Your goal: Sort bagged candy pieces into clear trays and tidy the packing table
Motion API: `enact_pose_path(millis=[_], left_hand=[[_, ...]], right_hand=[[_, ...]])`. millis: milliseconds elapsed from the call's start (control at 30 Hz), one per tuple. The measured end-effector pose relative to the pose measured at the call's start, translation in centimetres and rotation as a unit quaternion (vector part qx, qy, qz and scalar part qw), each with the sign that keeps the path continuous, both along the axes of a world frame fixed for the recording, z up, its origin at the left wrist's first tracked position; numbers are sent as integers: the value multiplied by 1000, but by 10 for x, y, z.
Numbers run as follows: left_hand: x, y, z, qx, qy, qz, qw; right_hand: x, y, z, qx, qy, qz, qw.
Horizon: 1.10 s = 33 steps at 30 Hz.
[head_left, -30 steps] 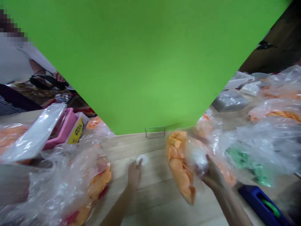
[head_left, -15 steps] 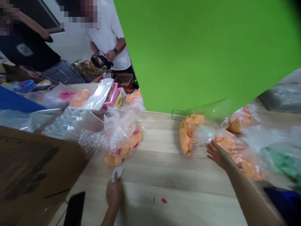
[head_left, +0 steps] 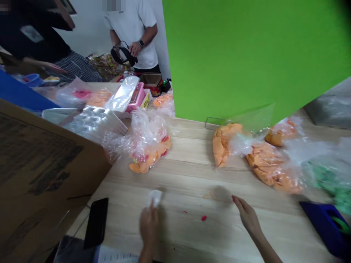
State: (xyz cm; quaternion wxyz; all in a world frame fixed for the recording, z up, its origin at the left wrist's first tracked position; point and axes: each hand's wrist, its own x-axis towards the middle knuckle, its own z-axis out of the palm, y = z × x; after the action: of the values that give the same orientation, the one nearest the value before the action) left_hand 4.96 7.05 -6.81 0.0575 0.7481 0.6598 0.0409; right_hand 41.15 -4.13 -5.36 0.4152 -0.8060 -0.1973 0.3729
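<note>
My left hand [head_left: 149,225] is closed on a small white wad [head_left: 155,197], pressed to the wooden table [head_left: 192,171] near its front edge. My right hand [head_left: 246,215] hovers over the table to the right with fingers stretched forward, holding nothing. Small red crumbs [head_left: 203,218] lie between the hands. Beyond my right hand lie clear bags of orange crackers [head_left: 223,146], and a second such bag [head_left: 270,164] sits further right. Another bag of orange and red crackers [head_left: 149,153] lies beyond my left hand.
A cardboard box [head_left: 41,164] stands at the left, a black phone [head_left: 95,223] beside it. A blue tape dispenser [head_left: 327,226] sits at the right edge. A green board [head_left: 246,54] stands behind the table. A pink scale [head_left: 134,100] and two other people are at the far left.
My right hand has left the cracker bags and come back toward me over the table. My left hand with the white wad has shifted slightly. The view has swung left and steadied.
</note>
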Motion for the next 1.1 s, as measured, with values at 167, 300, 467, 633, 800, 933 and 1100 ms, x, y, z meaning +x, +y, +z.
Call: enact_pose_path(millis=[167, 300, 467, 633, 800, 933, 1100], left_hand=[[-66, 0, -11, 36, 133, 177, 975], [43, -37, -23, 62, 98, 53, 992], [169, -91, -20, 41, -8, -48, 998], [79, -93, 5, 20, 41, 143, 989], [19, -108, -3, 8, 125, 318, 940], [101, -148, -15, -19, 34, 141, 989], [77, -91, 12, -25, -92, 202, 975]], right_hand=[[0, 40, -38, 80, -217, 178, 956], [-20, 60, -47, 130, -285, 419, 853], [-29, 18, -28, 158, -252, 552, 779], [18, -7, -23, 158, -257, 478, 825], [36, 36, -42, 164, -296, 417, 844], [12, 30, -38, 159, -234, 529, 800], [37, -19, -35, 127, -165, 415, 885]])
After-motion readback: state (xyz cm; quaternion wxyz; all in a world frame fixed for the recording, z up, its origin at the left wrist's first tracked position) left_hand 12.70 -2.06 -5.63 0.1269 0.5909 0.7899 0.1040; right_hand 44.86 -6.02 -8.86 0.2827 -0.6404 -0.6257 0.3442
